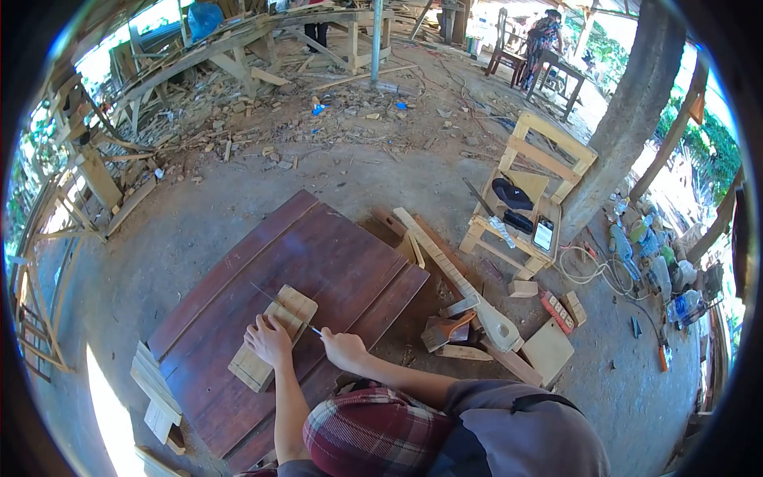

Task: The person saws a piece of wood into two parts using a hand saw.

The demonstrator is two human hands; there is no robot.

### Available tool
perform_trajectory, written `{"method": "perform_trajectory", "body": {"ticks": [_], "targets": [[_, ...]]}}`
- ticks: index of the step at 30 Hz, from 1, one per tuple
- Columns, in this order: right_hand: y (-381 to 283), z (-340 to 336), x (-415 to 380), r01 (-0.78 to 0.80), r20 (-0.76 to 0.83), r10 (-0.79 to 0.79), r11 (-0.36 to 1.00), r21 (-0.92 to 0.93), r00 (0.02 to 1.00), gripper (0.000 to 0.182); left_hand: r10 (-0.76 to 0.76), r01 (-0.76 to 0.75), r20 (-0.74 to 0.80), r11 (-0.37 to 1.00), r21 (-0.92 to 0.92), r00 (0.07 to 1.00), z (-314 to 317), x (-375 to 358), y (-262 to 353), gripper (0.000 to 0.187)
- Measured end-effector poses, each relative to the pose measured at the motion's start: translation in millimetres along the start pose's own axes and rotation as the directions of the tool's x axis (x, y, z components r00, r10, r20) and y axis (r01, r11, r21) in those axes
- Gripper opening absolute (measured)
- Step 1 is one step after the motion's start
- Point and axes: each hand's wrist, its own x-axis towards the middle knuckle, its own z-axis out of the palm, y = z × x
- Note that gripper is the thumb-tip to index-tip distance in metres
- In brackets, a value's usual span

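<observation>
- Left of the left hand [269, 342], the dark red board [230, 308] offered open room.
- Under that hand, the wooden block [252, 366] stood in the way.
- Ahead of the right hand [343, 350], the thin tool [270, 297] crossed the block.
- Just behind it, the plaid cloth [373, 433] limited passage.
- Well to its right, the long timber [449, 270] blocked low passage.

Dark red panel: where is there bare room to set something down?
The panel looks bare between the wood block and its left edge, and beyond the block toward the far corner; mind the tool jutting left. It is crowded nearer the body, around the left hand, right hand and forearms, and on the floor to the right, among wood pieces.
</observation>
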Motion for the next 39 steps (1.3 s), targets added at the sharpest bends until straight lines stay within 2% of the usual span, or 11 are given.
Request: {"method": "perform_trajectory", "body": {"ticks": [8, 10, 17, 21, 22, 25, 26, 28, 31, 35, 39], "targets": [[37, -32, -86, -0.021, 0.154, 0.03, 0.998, -0.064, 0.988, 0.019, -0.023, 0.023, 0.003, 1.0, 0.014, 1.0, -1, 0, 1, 0.034], [34, -39, -83, -0.019, 0.15, 0.029, 0.998, -0.068, 0.988, 0.017, -0.013, 0.013, 0.002, 1.0, 0.006, 1.0, 0, 1, -1, 0.034], [4, 1, -7, 0.014, -0.047, -0.015, 1.0, -0.028, 0.999, 0.02, -0.013, 0.013, -0.021, 1.0, -0.019, 1.0, 4, 2, -5, 0.035], [-2, 3, 14, 0.027, -0.044, -0.031, 0.994, -0.101, 0.999, 0.021, -0.037, 0.035, -0.129, 0.999, -0.019, 0.991, 14, 0, -6, 0.037], [-2, 1, 8, 0.027, -0.034, -0.031, 0.991, -0.128, 0.999, 0.021, -0.061, 0.059, -0.049, 0.997, -0.051, 0.997, 9, 2, -6, 0.037], [3, -12, -26, -0.012, 0.022, 0.014, 0.994, -0.111, 1.0, 0.026, -0.079, 0.074, -0.082, 0.995, -0.071, 0.994, 10, 1, -6, 0.035], [11, -12, -40, -0.037, 0.039, 0.042, 0.991, -0.127, 0.998, 0.027, -0.091, 0.087, -0.037, 0.992, -0.096, 0.995, 5, 2, -5, 0.033], [22, -12, -66, -0.114, 0.094, 0.136, 0.972, -0.203, 0.986, 0.028, -0.095, 0.089, -0.058, 0.992, -0.092, 0.994, 6, 2, -6, 0.033], [23, -21, -81, -0.163, 0.127, 0.197, 0.957, -0.239, 0.972, 0.028, -0.074, 0.067, -0.082, 0.994, -0.086, 0.994, 11, 3, -9, 0.033], [9, -20, -48, -0.045, 0.01, 0.049, 0.975, -0.217, 0.999, 0.028, -0.061, 0.052, -0.1, 0.995, -0.088, 0.993, 12, 3, -11, 0.032], [-12, -13, 4, 0.013, 0.051, -0.002, 0.976, -0.217, 0.999, 0.026, -0.058, 0.043, -0.12, 0.992, -0.122, 0.991, 10, 3, -9, 0.031]]}}
